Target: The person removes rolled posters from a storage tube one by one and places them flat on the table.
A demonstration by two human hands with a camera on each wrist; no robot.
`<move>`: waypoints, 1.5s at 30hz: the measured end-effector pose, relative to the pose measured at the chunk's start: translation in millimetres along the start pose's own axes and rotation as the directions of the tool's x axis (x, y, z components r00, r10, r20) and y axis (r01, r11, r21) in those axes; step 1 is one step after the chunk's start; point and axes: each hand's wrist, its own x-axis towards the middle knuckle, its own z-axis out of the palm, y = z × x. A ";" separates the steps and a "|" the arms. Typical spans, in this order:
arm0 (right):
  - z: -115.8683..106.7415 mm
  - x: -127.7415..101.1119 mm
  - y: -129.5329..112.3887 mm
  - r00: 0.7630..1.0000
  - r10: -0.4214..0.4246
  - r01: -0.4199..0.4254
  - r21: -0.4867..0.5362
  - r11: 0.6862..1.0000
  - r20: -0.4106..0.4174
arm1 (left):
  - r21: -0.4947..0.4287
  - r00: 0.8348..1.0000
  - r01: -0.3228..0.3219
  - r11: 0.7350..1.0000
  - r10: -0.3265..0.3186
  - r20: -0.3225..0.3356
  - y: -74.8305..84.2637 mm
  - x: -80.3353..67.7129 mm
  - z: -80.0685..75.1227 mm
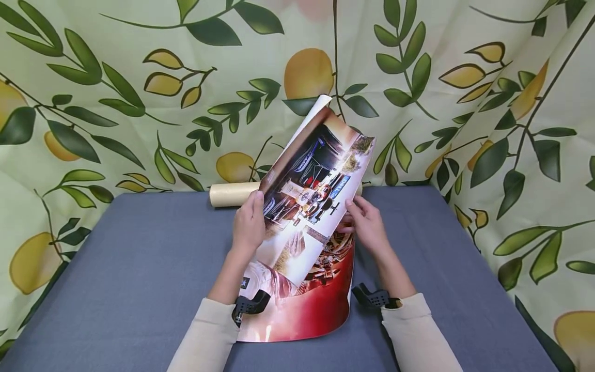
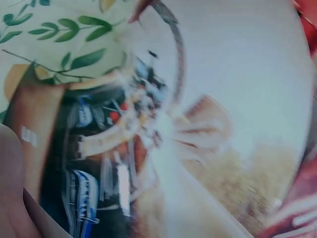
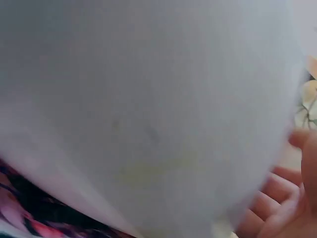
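A glossy race car poster [image 1: 321, 191] is held up at a tilt, its top edge leaning to the right in the head view. My left hand [image 1: 248, 222] pinches its left edge, thumb on the printed side. On the opposite edge my right hand [image 1: 367, 222] grips with the thumb in front and fingers behind. The pale back of the poster [image 3: 163, 109] fills most of the right wrist view. Beneath it lies a second, mostly red poster [image 1: 307, 315], partly covered by the raised one, its lower edge curving.
A beige paper roll [image 1: 234, 195] lies across the back of the table, partly hidden behind the raised poster. Grey-blue cloth covers the table [image 1: 153, 268]. A curtain [image 1: 186, 119] printed with leaves and fruit hangs behind and at both sides.
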 end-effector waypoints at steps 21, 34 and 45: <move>-60.0 -0.8 -1.9 0.986 -0.116 0.143 -0.242 0.960 0.121 | -0.213 0.991 0.062 0.975 -0.034 0.131 -20.7 19.6 -30.8; -63.8 -2.1 -0.1 0.971 -0.096 0.129 -0.144 0.981 0.217 | -0.310 0.987 0.123 0.943 -0.084 0.137 -26.2 20.2 -36.7; -55.6 5.5 6.6 0.985 -0.147 0.150 -0.023 0.989 0.095 | -0.463 0.991 0.086 0.882 -0.026 0.134 -40.3 18.4 -27.0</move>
